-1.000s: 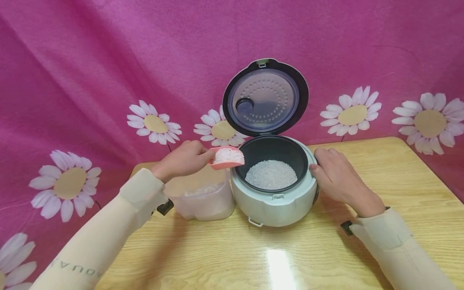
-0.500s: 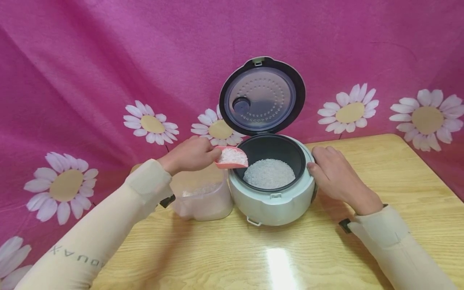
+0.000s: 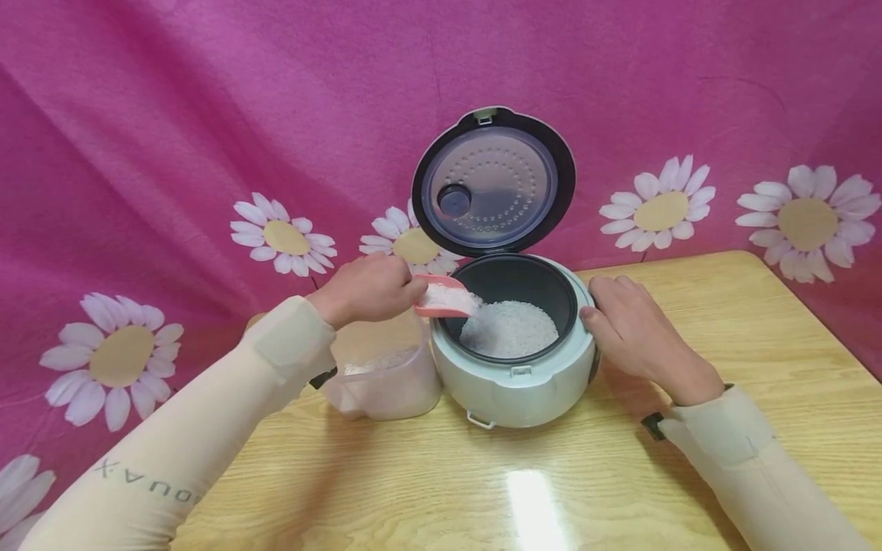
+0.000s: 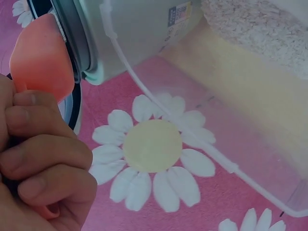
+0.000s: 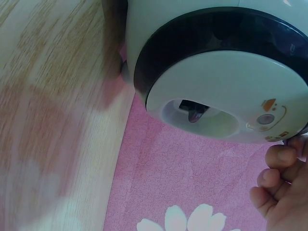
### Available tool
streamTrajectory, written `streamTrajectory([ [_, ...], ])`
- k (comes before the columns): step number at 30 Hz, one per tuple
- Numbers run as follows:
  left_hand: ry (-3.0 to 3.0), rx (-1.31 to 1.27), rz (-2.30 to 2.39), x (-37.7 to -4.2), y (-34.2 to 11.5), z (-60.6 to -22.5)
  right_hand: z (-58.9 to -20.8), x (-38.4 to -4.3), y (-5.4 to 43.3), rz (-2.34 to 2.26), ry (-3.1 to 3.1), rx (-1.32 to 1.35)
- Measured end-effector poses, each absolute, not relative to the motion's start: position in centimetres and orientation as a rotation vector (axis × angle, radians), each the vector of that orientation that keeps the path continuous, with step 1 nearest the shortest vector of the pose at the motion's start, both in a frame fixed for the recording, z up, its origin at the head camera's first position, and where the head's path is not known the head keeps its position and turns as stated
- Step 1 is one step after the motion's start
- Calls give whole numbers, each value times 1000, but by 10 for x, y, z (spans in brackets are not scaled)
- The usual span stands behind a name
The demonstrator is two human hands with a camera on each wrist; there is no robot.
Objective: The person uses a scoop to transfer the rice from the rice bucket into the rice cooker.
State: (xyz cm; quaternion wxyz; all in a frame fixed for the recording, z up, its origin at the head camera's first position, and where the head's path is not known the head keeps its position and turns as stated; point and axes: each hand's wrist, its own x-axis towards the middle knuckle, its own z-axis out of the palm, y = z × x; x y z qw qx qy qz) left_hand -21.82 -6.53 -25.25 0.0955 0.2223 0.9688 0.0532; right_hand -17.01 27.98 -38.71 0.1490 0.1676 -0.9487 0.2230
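Observation:
A pink rice scoop (image 3: 448,311) is gripped by its handle in my left hand (image 3: 368,289), fingers curled round it. The scoop carries white rice and tips over the left rim of the rice cooker (image 3: 517,398), with grains falling off its front edge. Inside the dark inner pot (image 3: 534,282) lies a mound of rice (image 3: 513,330). My right hand (image 3: 637,329) holds the cooker's right side at the upper rim. In the right wrist view, its bent fingertips (image 5: 280,156) are at the edge of the cooker's front panel (image 5: 202,82).
The cooker's lid (image 3: 496,176) stands raised behind the pot. Left of the cooker, a translucent plastic bin (image 3: 389,394) with rice in it sits under my left forearm. Everything rests on a wooden table (image 3: 427,490) before a pink flowered cloth (image 3: 331,99).
My left hand has moved the scoop rightward over the pot's rim and tilted it, and rice now spills from its lip. My right hand stays on the cooker.

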Motion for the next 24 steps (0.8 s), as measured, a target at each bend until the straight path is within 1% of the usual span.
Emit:
streamTrajectory([
  [24,3117,931,-417,-209,-47,-241,-387,-169,280,631,-2721,485],
])
